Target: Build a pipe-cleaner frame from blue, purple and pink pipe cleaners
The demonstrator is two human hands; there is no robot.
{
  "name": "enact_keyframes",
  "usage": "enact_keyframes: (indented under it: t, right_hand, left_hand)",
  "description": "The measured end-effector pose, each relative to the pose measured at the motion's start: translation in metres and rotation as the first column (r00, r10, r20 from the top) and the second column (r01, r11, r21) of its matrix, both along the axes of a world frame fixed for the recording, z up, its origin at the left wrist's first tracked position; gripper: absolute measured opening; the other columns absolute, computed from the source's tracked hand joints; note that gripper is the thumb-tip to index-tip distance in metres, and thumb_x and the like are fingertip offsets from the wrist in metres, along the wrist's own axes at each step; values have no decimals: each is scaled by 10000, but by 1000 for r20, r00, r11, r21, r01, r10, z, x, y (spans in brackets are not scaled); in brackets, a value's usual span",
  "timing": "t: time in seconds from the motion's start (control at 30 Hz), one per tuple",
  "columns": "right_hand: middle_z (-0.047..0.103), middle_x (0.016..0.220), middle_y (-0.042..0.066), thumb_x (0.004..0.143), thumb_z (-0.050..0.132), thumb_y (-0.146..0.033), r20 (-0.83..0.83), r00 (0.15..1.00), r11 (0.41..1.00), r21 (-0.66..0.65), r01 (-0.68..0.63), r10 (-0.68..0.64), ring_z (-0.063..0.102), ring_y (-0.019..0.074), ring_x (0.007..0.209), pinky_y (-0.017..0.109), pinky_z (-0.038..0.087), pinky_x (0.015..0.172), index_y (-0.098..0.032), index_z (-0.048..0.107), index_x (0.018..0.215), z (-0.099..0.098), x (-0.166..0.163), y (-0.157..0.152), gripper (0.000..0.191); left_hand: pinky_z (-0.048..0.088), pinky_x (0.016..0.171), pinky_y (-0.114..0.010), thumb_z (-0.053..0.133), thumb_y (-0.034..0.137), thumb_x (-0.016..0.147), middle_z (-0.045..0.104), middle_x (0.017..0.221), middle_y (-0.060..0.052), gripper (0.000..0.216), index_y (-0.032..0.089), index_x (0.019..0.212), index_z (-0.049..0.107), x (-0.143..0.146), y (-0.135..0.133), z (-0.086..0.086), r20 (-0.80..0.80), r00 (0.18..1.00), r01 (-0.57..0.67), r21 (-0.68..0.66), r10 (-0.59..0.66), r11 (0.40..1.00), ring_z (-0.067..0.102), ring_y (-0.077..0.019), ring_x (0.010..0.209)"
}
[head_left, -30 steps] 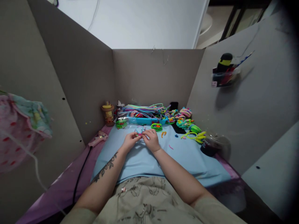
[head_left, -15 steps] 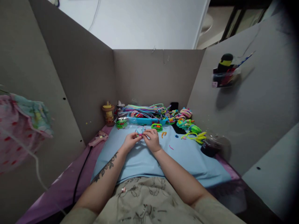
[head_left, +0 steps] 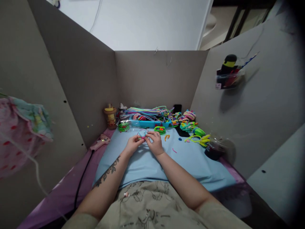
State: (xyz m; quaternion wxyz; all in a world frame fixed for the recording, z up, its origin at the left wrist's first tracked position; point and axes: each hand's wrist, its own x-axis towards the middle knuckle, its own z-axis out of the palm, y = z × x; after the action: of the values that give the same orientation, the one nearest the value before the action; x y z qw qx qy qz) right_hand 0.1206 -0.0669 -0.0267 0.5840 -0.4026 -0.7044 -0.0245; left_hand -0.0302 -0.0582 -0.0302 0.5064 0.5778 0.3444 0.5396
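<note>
My left hand (head_left: 133,144) and my right hand (head_left: 155,143) meet over the light blue cloth (head_left: 152,170), fingertips pinched together. Between them is a small pink piece of pipe cleaner (head_left: 143,137). A pale blue pipe cleaner loop (head_left: 142,132) rises behind the fingertips, joined to or touching the pink piece; I cannot tell which. Just beyond my right hand sits a green pipe cleaner piece with an orange middle (head_left: 159,129). Curled orange scraps (head_left: 167,137) and a pink scrap (head_left: 174,150) lie to its right.
A blue tray (head_left: 152,124) heaped with long pipe cleaners (head_left: 147,111) stands at the back. Finished colourful pieces (head_left: 189,116) cluster at right, near a dark cup (head_left: 213,151). A pink glue gun (head_left: 101,142) with a black cord rests at left. Grey panels surround the table.
The view has shifted very slightly. Both hands keep nearly the same place and pinch, with only a tiny movement of the blue loop.
</note>
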Motion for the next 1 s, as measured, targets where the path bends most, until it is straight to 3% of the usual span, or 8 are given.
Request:
enact_keyframes:
  t: [0.5, 0.77, 1.0]
  right_hand:
    - [568, 922, 64, 756, 605, -149, 17, 999, 999, -44, -26, 27, 503, 224, 943, 393, 407, 871, -205, 655, 647, -4, -1, 2, 132]
    - [568, 873, 52, 756, 640, -187, -70, 997, 999, -28, -20, 18, 529, 217, 912, 385, 418, 852, -205, 648, 738, -2, -2, 1, 27]
    - [569, 898, 52, 759, 648, -195, -34, 998, 998, -15, -56, 55, 523, 219, 932, 393, 406, 870, -216, 664, 717, 1, -1, -1, 50]
  left_hand:
    - [417, 626, -223, 793, 313, 582, 650, 663, 7, 264, 138, 700, 634, -1, 1, -2, -7, 1000, -22, 25, 22, 999, 575, -120, 623]
    - [418, 566, -223, 802, 377, 560, 647, 615, 7, 345, 142, 708, 598, 2, -3, 3, 46, 999, 9, -43, -7, 999, 580, -118, 564]
    - [424, 551, -227, 826, 357, 521, 657, 611, -2, 351, 139, 688, 606, 1, -4, 6, 85, 996, 34, -91, -26, 995, 588, -121, 550]
